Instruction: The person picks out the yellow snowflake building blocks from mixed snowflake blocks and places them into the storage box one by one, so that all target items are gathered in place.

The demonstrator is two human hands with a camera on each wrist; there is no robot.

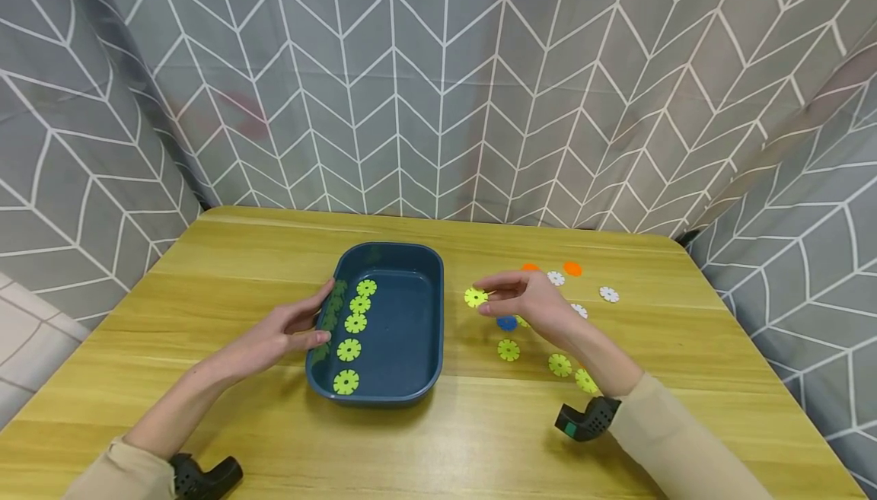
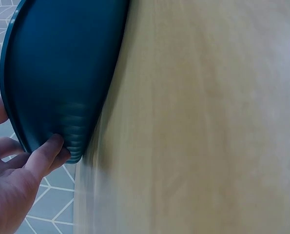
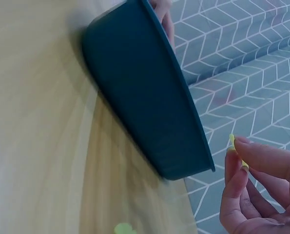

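Observation:
A dark blue plastic bin (image 1: pixel 409 332) stands on the table with several yellow-green notched snowflake discs (image 1: pixel 355 323) lined up along its left side, mirrored in the wall. My left hand (image 1: pixel 288 325) holds the bin's left side at the rim; the left wrist view shows fingertips (image 2: pixel 57 141) against the outer wall. Right of the bin, my right hand (image 1: pixel 537 306) pinches one yellow snowflake disc (image 1: pixel 476 297) between thumb and fingers, above the table. Seen edge-on in the right wrist view, that disc (image 3: pixel 232 139) is apart from the bin.
Around and under my right hand lie loose snowflake discs: a blue one (image 1: pixel 507 323), an orange one (image 1: pixel 572 269), a white one (image 1: pixel 609 294) and yellow-green ones such as this disc (image 1: pixel 508 350). A patterned grey curtain (image 1: pixel 438 89) hangs behind the wooden table (image 1: pixel 479 439).

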